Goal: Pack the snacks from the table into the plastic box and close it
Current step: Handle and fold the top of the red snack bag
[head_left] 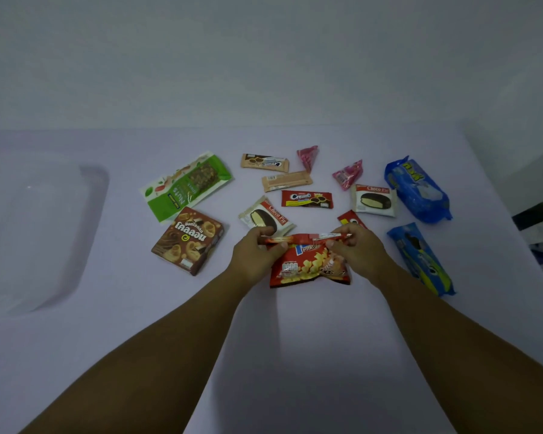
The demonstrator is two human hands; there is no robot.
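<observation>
Red and crinkled, the potato snack bag (309,264) lies at the near middle of the white table (295,355), its long axis running toward and away from the person, sealed top edge at the far end. The left hand (257,249) pinches the left part of that top edge between thumb and curled fingers, and the right hand (355,245) pinches the right part the same way. Beyond the hands lie two Choco Pie packets (265,216) (373,200), two tan wafer bars (265,162) (286,181), two small pink pouches (308,156) (347,174), one red Cream-O packet (307,199) and a second red packet (350,218) mostly hidden behind the right hand. At the left lie one green nut bar wrapper (185,186) and one brown biscuit box (188,241); at the right, two blue cookie packs (417,189) (420,258), both lengthwise away from the person. The clear plastic box (38,233) sits at the far left; I cannot tell whether anything is inside it.
</observation>
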